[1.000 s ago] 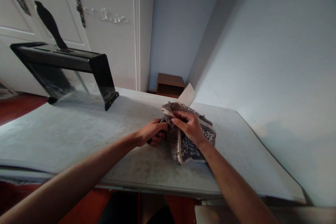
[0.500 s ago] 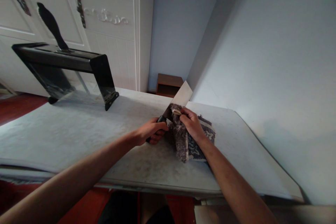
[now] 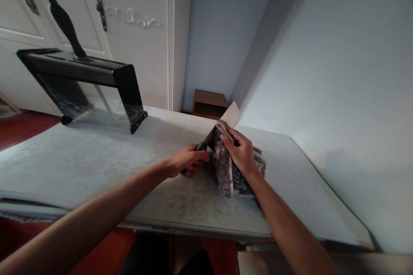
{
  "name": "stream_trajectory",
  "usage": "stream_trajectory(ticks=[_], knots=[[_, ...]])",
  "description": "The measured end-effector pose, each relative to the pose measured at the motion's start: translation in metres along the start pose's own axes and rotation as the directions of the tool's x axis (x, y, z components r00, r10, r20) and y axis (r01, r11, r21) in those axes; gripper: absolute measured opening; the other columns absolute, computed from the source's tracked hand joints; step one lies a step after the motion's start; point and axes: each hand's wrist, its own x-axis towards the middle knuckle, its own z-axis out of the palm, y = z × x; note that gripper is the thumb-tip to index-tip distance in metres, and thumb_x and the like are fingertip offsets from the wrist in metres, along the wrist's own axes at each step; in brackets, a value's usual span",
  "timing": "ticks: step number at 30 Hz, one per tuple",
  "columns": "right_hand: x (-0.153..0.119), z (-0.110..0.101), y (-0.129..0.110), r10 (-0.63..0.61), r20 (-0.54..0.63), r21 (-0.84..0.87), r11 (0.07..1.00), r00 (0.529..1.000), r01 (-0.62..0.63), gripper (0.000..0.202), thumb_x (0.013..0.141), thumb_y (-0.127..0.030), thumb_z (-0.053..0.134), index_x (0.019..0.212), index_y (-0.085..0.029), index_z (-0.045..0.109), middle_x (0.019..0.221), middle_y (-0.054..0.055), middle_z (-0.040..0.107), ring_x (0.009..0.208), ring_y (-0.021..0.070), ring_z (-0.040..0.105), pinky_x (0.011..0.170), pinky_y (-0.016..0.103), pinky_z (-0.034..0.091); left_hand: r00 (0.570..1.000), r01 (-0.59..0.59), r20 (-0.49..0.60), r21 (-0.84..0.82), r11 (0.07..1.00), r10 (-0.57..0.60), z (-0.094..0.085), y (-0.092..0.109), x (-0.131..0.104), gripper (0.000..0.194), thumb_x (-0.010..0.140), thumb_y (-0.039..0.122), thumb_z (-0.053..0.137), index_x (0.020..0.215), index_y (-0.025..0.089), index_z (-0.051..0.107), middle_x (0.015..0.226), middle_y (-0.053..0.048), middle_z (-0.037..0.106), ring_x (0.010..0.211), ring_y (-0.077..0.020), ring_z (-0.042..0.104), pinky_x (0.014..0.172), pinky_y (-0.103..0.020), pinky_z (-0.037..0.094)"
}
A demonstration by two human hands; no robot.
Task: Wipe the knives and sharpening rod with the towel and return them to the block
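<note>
Nearest, the pale, mottled, flat surface [image 3: 151, 197] ends in a long edge just above dark clothing [image 3: 145, 255]; a dropped item could fall over it.

Above it, the left hand [image 3: 189, 162] has its fingers wrapped firmly round the black handle of a broad, square-tipped metal knife [image 3: 230, 114]. The right hand [image 3: 241, 151] has its fingers pinched, thumb opposed, on a pale-edged fold of a thick, grey-brown, patterned pile cloth [image 3: 225, 167]. The cloth lies between the hands, covering part of the blade and hanging down to the surface.

Principal hazard, as judged: the fold masks the blade close to the right fingers; a slip, or pile snagging on the edge, could bring them into contact or nick the cloth. Which way the sharp edge faces cannot be told. A slackened left grip could let the blade twist.

Farther out, the tip overlaps the surface's far edge in view, towards the smooth, pale wall [image 3: 338, 73]; clearance cannot be judged, and a push could knock it. Safer room lies leftward, short of the black frame with clear panels [image 3: 77, 62] standing near the far edge. Beyond stands a brown wooden open-fronted box [image 3: 210, 98].
</note>
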Motion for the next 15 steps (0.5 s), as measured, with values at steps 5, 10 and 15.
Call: stream_trajectory(ticks=[5,10,15], knots=[[-0.006,0.002,0.002,-0.306,0.245,-0.321,0.870,0.920,0.375,0.036,0.092,-0.023,0.052,0.124,-0.025,0.067,0.082,0.005,0.070,0.079,0.0213,0.064,0.078,0.035,0.053,1.000,-0.013,-0.023,0.014,1.000,0.014,0.002,0.001,0.000,0.028,0.071,0.025,0.059,0.061,0.021,0.033,0.048,0.010,0.028,0.035,-0.0036,0.022,0.031,-0.017,0.017],[-0.008,0.001,-0.005,-0.394,0.413,-0.498,0.657,0.821,0.566,0.036,0.096,-0.021,0.049,0.127,-0.025,0.065,0.067,0.003,0.055,0.070,0.0192,0.052,0.065,0.030,0.045,0.999,-0.011,-0.035,0.027,1.000,0.012,0.001,-0.001,0.002,0.029,0.071,0.026,0.061,0.062,0.021,0.034,0.047,0.010,0.029,0.034,-0.0038,0.023,0.031,-0.016,0.016],[-0.009,0.003,-0.008,-0.429,0.425,-0.510,0.615,0.797,0.602,0.033,0.097,-0.020,0.049,0.122,-0.028,0.068,0.063,0.002,0.049,0.067,0.0176,0.047,0.061,0.029,0.039,1.000,-0.017,-0.025,0.024,1.000,0.018,0.001,-0.001,0.002,0.028,0.069,0.026,0.062,0.061,0.021,0.035,0.047,0.010,0.029,0.034,-0.0037,0.023,0.031,-0.016,0.017]])
